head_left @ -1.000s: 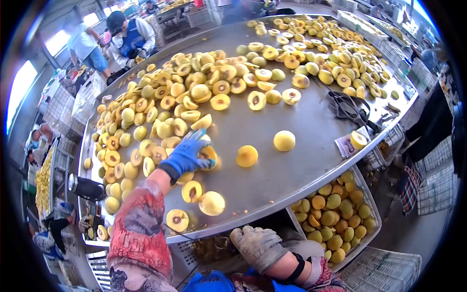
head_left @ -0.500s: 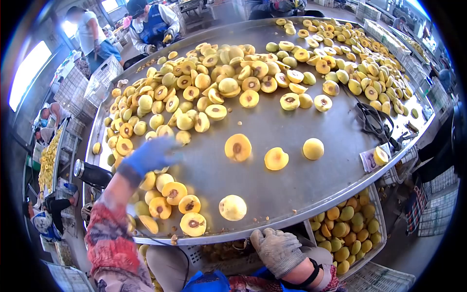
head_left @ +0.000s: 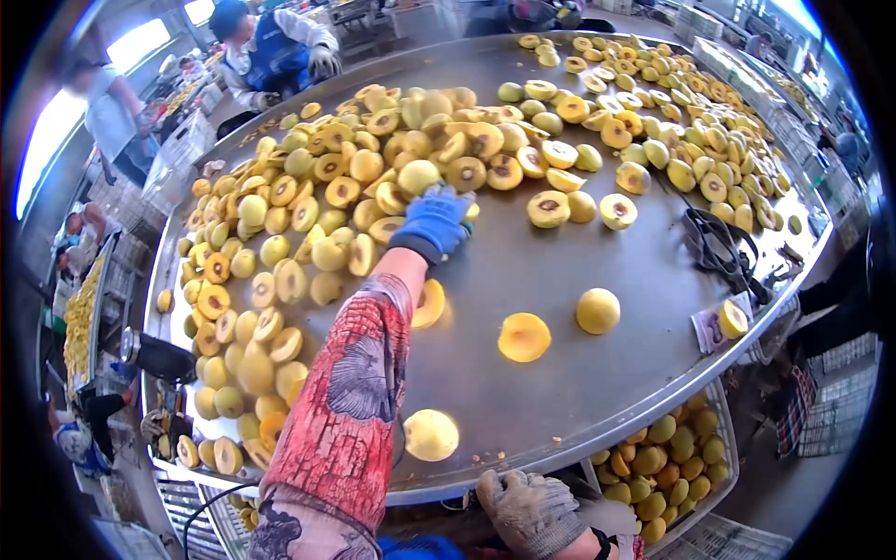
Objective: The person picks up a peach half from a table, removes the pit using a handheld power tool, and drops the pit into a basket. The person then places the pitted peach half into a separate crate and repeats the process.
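Halved and whole yellow fruit lie in a large heap [head_left: 345, 163] on the metal table [head_left: 560, 392]. My left hand [head_left: 436, 222], in a blue glove, reaches to the heap's front edge and touches fruit there; its fingers are partly curled, and what they hold, if anything, is hidden. Just below that wrist a fruit half [head_left: 429, 304] is partly covered by my sleeve. My right hand [head_left: 529, 511], in a grey knit glove, rests at the table's near edge with its fingers bent; no object shows in it. A fruit half [head_left: 525, 337] and a round fruit [head_left: 598, 311] lie mid-table.
A crate of fruit [head_left: 667, 467] stands below the near right edge. Black straps [head_left: 719, 243] and a packet [head_left: 714, 327] with a fruit piece lie at the right. A black bottle [head_left: 159, 357] is at the left edge. A co-worker [head_left: 271, 56] stands across the table.
My left hand has moved from the near left fruit up and right to the heap's front edge. Fruit at the lower left has shifted left. The co-worker's hand has risen.
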Available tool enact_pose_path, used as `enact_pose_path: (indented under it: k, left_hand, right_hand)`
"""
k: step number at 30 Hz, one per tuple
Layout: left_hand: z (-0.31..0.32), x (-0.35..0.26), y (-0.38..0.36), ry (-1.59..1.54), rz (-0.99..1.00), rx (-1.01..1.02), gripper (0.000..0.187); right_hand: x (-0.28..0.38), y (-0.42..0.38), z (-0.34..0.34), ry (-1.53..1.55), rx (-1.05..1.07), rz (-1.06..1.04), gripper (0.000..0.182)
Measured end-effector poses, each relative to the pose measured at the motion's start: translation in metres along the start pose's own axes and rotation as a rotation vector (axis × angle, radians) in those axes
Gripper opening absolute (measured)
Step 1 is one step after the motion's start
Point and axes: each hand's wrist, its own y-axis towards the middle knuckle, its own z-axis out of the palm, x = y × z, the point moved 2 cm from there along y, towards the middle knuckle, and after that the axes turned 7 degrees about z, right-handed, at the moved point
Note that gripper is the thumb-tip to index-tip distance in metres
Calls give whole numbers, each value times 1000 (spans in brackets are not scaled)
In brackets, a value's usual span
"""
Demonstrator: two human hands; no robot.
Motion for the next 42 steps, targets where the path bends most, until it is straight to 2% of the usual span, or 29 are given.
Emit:
enact_pose_path:
  k: [1,4,6,8,11,14,15,16,17,20,22,25,28,29,30,32,35,36,38,39,40,42]
  left_hand:
    - [8,6,-5,-43,71,-75,58]
    - [14,8,-32,-87,223,-17,58]
    - [21,9,-60,-263,237,6,57]
    - [7,-5,-95,-265,303,103,55]
    - [-10,-23,-149,-254,232,211,49]
    - [-15,-27,-194,-253,204,207,49]
    - [-18,-24,-204,-440,212,197,51]
    - [-21,-25,-211,-437,195,183,51]
    - [-26,-25,-219,-433,176,169,51]
    - [-66,-33,-244,-398,140,72,53]
    - [-84,-35,-259,-396,178,-46,54]
    - [-111,-52,-285,-413,204,-98,58]
    - [-129,-76,-316,-385,250,-151,61]
    - [-132,-84,-326,-376,259,-165,62]
    - [-134,-93,-337,-369,268,-180,63]
    - [-135,-108,-360,-401,290,-194,64]
    - [-123,-124,-394,-319,323,-240,64]
    - [-114,-130,-405,-347,273,-257,66]
    - [-110,-140,-427,-374,207,-337,68]
    - [-111,-141,-435,-436,218,-362,71]
    - [-116,-140,-443,-610,179,-332,70]
    - [-110,-146,-457,-1495,-126,-386,61]
  right_hand:
    - [0,0,0,99,142,-12,30]
    - [2,-5,26,-11,226,-70,16]
    - [4,-8,37,-44,208,-95,22]
    - [9,-7,38,-75,229,-78,30]
    - [15,-6,45,-63,231,-75,31]
    - [25,-7,48,-19,250,-67,29]
    - [28,-6,44,2,260,-70,27]
    - [30,-7,41,21,269,-70,24]
    - [32,-8,41,43,273,-72,30]
    - [37,-11,35,174,170,-73,31]
    - [39,-12,34,374,-13,-44,26]
    - [42,-11,30,753,-326,-46,19]
    - [46,-10,36,1349,-75,263,20]
    - [51,-12,30,1604,55,298,21]
    - [57,-16,21,1695,147,362,24]
    - [65,-18,27,1781,140,367,21]
    - [79,-26,32,1845,335,301,25]
    - [82,-29,37,1869,437,277,25]
    - [91,-20,64,1846,476,183,23]
    - [98,-23,67,1968,560,158,23]
    - [104,-24,70,2091,638,132,24]
    - [110,-25,65,2092,733,152,25]
